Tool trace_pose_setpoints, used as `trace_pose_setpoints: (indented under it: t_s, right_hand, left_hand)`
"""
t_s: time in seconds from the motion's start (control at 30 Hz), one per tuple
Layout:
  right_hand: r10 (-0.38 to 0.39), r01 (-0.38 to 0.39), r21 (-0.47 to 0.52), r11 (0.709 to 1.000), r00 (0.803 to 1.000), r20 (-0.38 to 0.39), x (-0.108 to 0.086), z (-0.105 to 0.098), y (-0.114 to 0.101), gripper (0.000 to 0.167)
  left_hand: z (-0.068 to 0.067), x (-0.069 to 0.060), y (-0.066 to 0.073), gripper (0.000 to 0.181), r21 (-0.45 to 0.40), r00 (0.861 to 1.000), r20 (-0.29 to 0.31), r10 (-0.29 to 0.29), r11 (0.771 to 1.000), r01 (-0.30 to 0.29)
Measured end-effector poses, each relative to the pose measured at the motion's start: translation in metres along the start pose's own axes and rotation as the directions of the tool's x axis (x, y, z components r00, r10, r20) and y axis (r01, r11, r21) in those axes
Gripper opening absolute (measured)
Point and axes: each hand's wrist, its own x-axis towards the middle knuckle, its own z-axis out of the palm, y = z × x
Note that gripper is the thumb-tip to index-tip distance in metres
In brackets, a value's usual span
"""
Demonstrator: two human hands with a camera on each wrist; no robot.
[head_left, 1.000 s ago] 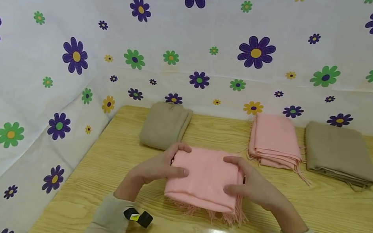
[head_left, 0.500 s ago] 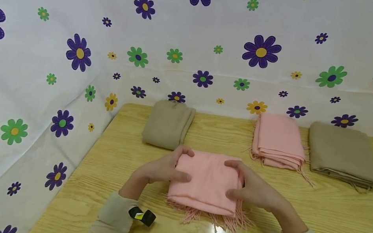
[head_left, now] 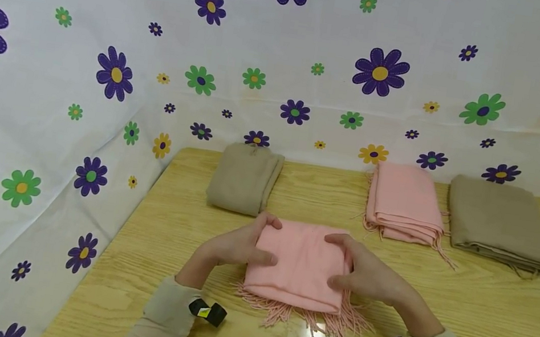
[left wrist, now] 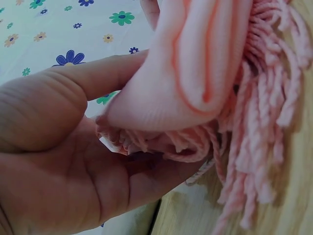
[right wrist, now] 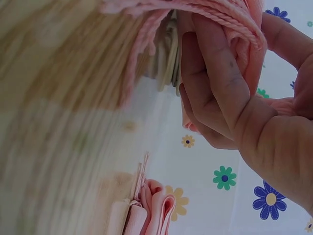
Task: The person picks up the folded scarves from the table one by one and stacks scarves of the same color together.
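Pink folded scarf [head_left: 300,268] is pinched at opposite sides by left hand [head_left: 242,243] and right hand [head_left: 370,272], neither nearer; held well short of the table [head_left: 322,184]'s far edge, fringe [head_left: 281,312] pointed away from it.

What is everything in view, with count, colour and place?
Wooden table: 1, yellowish brown, lower half
Flower-print backdrop: count unclear, mostly white, behind and left of table
Held fringed scarf: 1, pink, front centre
Resting fringed scarf: 1, pink, far side, right of centre
Left folded cloth: 1, khaki, far side, left
Right folded cloth: 1, khaki, far side, right
Sleeves: 2, pale beige, lower edge
Wrist devices: 2, black, beside the sleeves
Left grip: 1, bare, held scarf's left side
Right grip: 1, bare, held scarf's right side
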Motion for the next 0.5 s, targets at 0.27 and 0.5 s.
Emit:
trace_pose_setpoints:
  t_s: [0.27, 0.5]
  right_hand:
    - [0.007, -0.006, -0.017, 1.000, 1.000, 0.022, 0.0005, -0.0008, 0.0014, 0.076]
    - [0.020, -0.019, -0.015, 1.000, 0.999, 0.045, 0.0016, -0.0012, 0.0026, 0.077]
  left_hand:
    - [0.0001, 0.0013, -0.0048, 0.060, 0.024, 1.000, 0.024, 0.006, 1.000, -0.007]
    - [0.0007, -0.0003, -0.0032, 0.059, 0.047, 1.000, 0.019, -0.009, 0.999, 0.008]
